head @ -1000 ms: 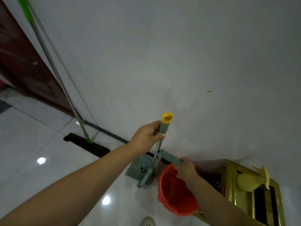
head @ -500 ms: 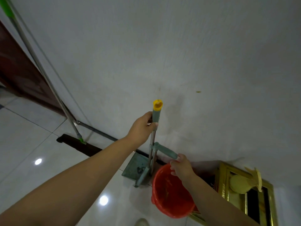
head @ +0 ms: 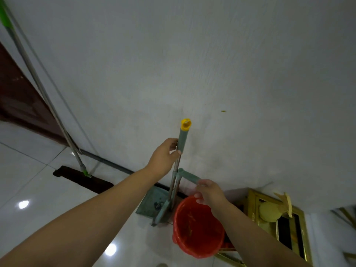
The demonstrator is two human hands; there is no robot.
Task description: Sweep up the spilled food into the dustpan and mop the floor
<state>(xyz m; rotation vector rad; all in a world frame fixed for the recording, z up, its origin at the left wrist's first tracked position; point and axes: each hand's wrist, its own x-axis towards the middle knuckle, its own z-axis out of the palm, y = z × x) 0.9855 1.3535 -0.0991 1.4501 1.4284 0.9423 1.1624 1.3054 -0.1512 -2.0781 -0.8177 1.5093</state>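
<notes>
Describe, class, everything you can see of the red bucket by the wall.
The red bucket looks like plastic, round and open-topped, with yellowish smears or scraps inside. It stands on the white tiled floor close to the wall, right of the green dustpan and left of a gold-framed object. The right hand hovers over its rim; whether they touch is unclear.

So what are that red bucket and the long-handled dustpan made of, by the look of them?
The red bucket looks like plastic: a uniform, slightly glossy colour and a thin moulded rim. The dustpan has a dull green pan, probably plastic, though painted metal is possible. Its handle has a matte green sleeve with a yellow cap over thin grey rods that look like metal.
</notes>
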